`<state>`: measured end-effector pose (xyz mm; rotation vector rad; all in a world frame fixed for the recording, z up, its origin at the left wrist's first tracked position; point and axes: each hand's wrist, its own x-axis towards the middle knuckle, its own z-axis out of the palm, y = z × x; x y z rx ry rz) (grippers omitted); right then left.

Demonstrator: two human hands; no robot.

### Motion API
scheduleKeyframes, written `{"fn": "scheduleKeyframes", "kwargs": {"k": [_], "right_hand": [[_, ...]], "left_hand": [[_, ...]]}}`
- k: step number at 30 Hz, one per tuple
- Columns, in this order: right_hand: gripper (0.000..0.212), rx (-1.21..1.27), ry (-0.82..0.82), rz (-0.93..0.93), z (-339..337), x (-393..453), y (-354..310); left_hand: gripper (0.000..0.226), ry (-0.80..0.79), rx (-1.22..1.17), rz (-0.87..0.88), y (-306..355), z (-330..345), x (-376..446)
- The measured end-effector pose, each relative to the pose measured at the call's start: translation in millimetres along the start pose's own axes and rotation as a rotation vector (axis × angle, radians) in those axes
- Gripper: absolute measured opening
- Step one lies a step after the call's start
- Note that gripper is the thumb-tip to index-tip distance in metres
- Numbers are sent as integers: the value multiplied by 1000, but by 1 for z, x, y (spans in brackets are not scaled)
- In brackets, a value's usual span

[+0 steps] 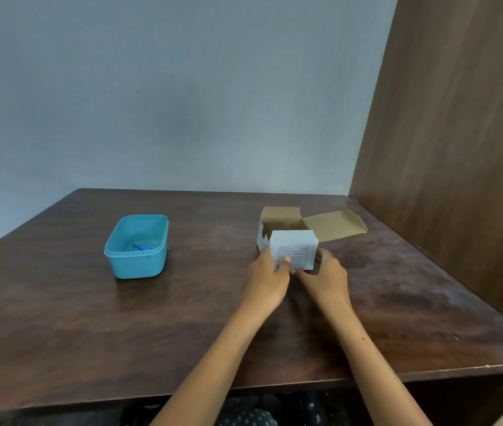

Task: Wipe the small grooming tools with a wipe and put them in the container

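On the left of the surface (59,302) stands the container (136,245), a blue tub with no lid, its long axis running away from the person. One small blue tool (141,247) already lies on its bottom, near the front wall. No other grooming tool and no wipe shows in the open, so I judge that they are inside the box (287,241), or out of view.

The box stands right of centre, well apart from the container, with its top flaps folded open toward the back and to the right. Both hands are at its near side. The left hand (270,281) has its fingers (284,262) curled on the white printed front flap, thumb on the face, so it grips this flap. The right hand (327,276) is just beside the right front corner, fingers bent toward the box; whether they really clamp it I cannot tell.

The opening of the box lies just beyond and above the fingers, so the next reach probably goes forward and down into it. The left hand is the nearer to the container.

The surface is dark wood, mostly bare. Behind it is a plain grey wall (182,87), and a brown wooden panel (459,149) closes the right side.
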<state>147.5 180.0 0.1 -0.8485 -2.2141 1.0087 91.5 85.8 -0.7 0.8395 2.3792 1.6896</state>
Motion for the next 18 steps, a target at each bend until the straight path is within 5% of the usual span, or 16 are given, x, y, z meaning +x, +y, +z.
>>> {"fn": "scheduleKeyframes", "kwargs": {"k": [18], "right_hand": [[49,-21,-15,-88,21,-11,-5]], "left_hand": [[32,116,67,3,-11,-25,-4]]}}
